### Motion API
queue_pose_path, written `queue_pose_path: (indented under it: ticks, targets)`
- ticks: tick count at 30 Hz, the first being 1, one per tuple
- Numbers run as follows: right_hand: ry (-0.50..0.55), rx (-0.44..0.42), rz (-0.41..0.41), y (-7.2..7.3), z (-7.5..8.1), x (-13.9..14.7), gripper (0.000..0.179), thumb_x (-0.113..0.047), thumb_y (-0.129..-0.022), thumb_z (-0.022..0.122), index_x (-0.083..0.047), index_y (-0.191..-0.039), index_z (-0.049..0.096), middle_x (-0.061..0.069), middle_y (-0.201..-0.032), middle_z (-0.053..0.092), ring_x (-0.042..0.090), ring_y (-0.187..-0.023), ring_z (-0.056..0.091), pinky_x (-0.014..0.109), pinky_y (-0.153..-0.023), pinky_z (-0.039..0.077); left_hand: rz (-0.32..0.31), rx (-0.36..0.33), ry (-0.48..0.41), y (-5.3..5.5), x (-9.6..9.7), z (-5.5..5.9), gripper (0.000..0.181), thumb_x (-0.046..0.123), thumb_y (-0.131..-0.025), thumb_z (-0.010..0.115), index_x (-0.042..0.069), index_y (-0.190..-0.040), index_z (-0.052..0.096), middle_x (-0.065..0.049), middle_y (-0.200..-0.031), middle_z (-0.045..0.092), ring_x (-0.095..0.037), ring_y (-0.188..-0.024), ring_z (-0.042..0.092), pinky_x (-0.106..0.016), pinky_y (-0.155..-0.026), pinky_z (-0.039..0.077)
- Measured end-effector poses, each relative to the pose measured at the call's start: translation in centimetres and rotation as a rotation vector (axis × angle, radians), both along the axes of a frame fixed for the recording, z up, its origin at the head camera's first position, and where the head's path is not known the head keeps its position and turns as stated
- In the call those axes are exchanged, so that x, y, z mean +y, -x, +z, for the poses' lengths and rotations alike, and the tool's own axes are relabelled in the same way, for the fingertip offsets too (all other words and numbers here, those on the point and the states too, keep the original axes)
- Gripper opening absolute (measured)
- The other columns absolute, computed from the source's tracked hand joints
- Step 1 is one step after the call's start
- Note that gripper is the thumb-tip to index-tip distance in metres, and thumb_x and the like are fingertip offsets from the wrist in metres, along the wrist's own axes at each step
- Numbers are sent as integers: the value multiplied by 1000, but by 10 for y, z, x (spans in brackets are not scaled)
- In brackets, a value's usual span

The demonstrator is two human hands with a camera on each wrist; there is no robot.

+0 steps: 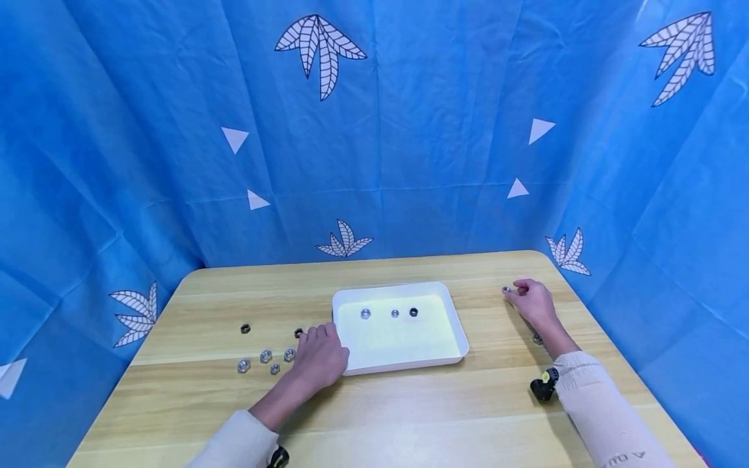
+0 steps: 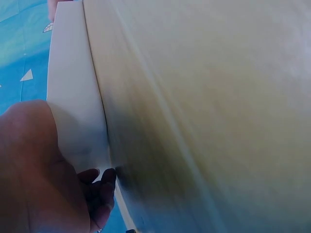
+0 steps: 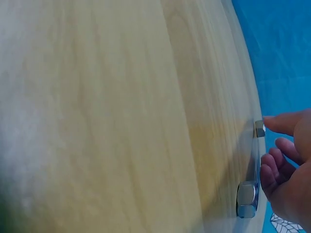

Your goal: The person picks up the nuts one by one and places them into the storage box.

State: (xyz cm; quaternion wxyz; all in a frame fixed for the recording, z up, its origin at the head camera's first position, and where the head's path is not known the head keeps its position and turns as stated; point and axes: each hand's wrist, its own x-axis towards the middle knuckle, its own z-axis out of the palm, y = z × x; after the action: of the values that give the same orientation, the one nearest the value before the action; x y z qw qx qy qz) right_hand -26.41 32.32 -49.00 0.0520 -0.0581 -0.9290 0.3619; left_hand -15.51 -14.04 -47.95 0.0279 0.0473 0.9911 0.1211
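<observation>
My left hand (image 1: 318, 356) grips the left end of a white tray (image 1: 404, 365). In the left wrist view its curled fingertips (image 2: 109, 175) sit low beside the tray's wall. A black nut (image 1: 299, 333) lies right by this hand's fingers on the table. Inside the tray are a larger silver nut (image 1: 365, 313), a small silver nut (image 1: 394, 313) and a black nut (image 1: 413, 312). At the right, my right hand (image 1: 534, 304) touches a silver nut (image 3: 260, 128) with one extended digit; its other fingers are loosely bent. Another silver nut (image 3: 247, 199) lies under the right forearm.
Left of the tray, several silver nuts (image 1: 266, 356) and a black nut (image 1: 246, 328) lie on the wooden table (image 1: 409, 422). A blue curtain (image 1: 374, 143) hangs behind and at both sides. Wrist cameras (image 1: 544, 385) are strapped at both sleeves.
</observation>
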Motion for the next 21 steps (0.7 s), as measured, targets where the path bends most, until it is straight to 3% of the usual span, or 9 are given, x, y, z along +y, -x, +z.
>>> queue_pose_path:
  ticks: [8,21]
  targets:
    - [-12,-75,15,8,-4,2,53,-21,-97,68,14,-135,56,34,-124,64,47,-114,62,56,-100,50,0,-9,-9,1,0,0,34,29,-98,52,-2,-112,50,-13,-95,51,-30,-91,45,-44,-86,35]
    - [82,-116,-21,12,-7,1,48,-20,-99,69,7,-137,60,30,-130,64,42,-118,61,52,-101,49,7,-27,-2,0,1,3,35,29,-98,52,-2,-113,49,-13,-94,50,-30,-90,44,-44,-85,34]
